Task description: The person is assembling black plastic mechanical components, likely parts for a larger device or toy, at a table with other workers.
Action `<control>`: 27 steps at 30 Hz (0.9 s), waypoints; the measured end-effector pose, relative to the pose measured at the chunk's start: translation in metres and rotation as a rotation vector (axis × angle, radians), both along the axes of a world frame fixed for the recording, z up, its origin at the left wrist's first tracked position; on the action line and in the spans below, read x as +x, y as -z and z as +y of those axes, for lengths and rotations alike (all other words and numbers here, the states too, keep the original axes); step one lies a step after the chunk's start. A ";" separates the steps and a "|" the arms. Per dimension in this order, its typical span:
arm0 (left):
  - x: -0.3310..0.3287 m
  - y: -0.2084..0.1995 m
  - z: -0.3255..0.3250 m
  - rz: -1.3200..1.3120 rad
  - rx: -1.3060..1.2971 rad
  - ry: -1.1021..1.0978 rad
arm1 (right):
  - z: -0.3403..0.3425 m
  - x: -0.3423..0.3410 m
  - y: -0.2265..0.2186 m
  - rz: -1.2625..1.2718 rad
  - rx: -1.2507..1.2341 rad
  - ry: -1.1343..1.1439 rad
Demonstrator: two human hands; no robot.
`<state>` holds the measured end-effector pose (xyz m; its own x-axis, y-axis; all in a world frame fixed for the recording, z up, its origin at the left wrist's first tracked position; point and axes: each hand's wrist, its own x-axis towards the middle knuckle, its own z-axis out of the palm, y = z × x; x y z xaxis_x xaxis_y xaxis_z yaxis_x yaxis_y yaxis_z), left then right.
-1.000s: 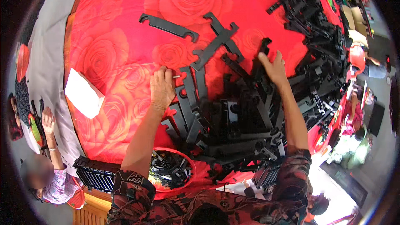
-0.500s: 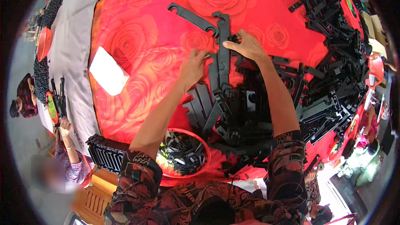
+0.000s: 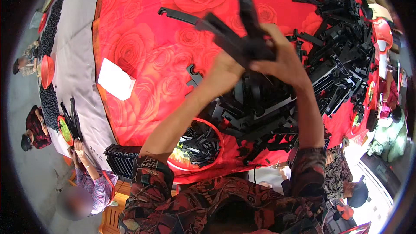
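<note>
Several long black plastic strips (image 3: 245, 15) are bunched in my hands and fan out away from me, raised above the red rose-patterned cloth (image 3: 143, 82). My right hand (image 3: 284, 60) grips them from the right, thumb below and fingers behind. My left hand (image 3: 226, 71) closes on the bundle's left side, its fingertips mostly hidden by the strips. Another black strip with a hooked end (image 3: 175, 14) lies on the cloth beyond the bundle. Near my left forearm lies a hook-ended black piece (image 3: 194, 74). A heap of similar black parts (image 3: 273, 108) spreads beneath my hands.
More black parts (image 3: 346, 60) are piled along the right. A red basin (image 3: 222, 147) of small black pieces stands near my left elbow, beside a row of stacked black parts (image 3: 121, 160). White paper (image 3: 115, 80) lies left. Other people work at both sides.
The strips have been lifted off the cloth and gathered, now looking larger and blurred. My left hand has moved right, close to my right hand. The whole view has shifted slightly.
</note>
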<state>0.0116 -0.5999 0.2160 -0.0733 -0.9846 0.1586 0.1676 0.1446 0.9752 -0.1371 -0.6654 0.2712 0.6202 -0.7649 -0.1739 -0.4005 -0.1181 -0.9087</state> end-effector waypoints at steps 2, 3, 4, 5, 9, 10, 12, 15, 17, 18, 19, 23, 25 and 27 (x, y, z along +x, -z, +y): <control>-0.020 -0.005 0.013 -0.444 0.461 0.326 | 0.023 -0.030 -0.009 -0.085 -0.279 0.108; -0.028 -0.006 0.023 -0.513 0.064 0.122 | 0.034 -0.036 -0.016 -0.001 -0.232 0.105; -0.038 -0.005 0.034 -0.563 -0.343 -0.072 | 0.044 -0.044 -0.023 0.098 -0.192 0.103; -0.054 -0.003 0.046 -0.586 -0.160 0.028 | 0.052 -0.062 -0.023 0.119 -0.146 0.113; -0.067 -0.023 0.062 -1.013 0.029 0.626 | 0.082 -0.122 0.003 0.316 0.097 0.148; -0.058 -0.017 0.063 -1.019 0.034 0.626 | 0.086 -0.120 0.004 0.309 0.100 0.146; -0.030 -0.005 0.063 -1.028 0.049 0.905 | 0.092 -0.116 0.004 0.445 -0.179 0.242; 0.029 0.025 0.028 -1.298 -0.085 0.374 | 0.108 -0.106 0.020 0.308 -0.409 0.583; 0.069 0.060 -0.015 -1.586 -0.196 0.205 | 0.136 -0.082 0.023 0.210 -0.516 0.763; 0.084 0.078 -0.041 -1.692 -0.161 0.191 | 0.153 -0.069 0.022 0.168 -0.567 0.619; 0.098 0.095 -0.063 -1.747 -0.216 0.182 | 0.175 -0.055 0.027 0.122 -0.609 0.474; 0.140 0.153 -0.105 -1.786 -0.251 0.015 | 0.288 -0.006 0.059 -0.080 0.015 0.282; 0.137 0.167 -0.112 -1.774 -0.215 0.040 | 0.320 -0.007 0.066 -0.116 0.149 0.300; 0.134 0.172 -0.110 -1.840 -0.124 0.044 | 0.341 -0.012 0.068 -0.125 0.317 0.307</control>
<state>0.1461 -0.7096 0.0443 -0.2393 -0.9677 -0.0792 -0.9631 0.2469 -0.1070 -0.1493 -0.3242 0.2031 0.4044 -0.8375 -0.3674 -0.2583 0.2808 -0.9244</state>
